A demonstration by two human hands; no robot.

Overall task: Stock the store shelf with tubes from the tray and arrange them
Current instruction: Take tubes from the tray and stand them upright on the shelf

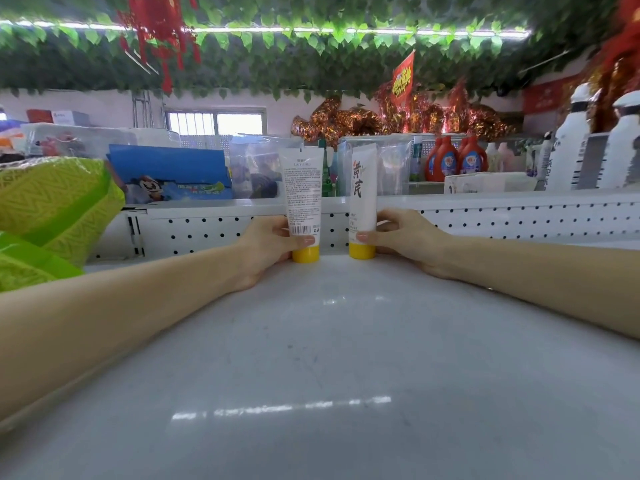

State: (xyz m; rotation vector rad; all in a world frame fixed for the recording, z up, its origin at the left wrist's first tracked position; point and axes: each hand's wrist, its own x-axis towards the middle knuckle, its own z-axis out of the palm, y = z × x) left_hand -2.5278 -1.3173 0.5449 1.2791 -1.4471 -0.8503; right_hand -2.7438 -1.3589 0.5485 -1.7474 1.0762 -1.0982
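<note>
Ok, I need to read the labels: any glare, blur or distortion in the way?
Head view: wide-angle distortion bows the shelf, strip-light glare streaks it; the left tube has small print too soft to read, the right tube shows large legible characters.

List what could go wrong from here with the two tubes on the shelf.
1. Tipping: both tubes stand on narrow yellow caps. The left tube, gripped low by the left hand, and the right tube, pinched by the right hand, may topple on the smooth shelf when released.
2. Facing: the left tube shows its barcode side, the right tube its front characters, so the row may end up mismatched.
</note>
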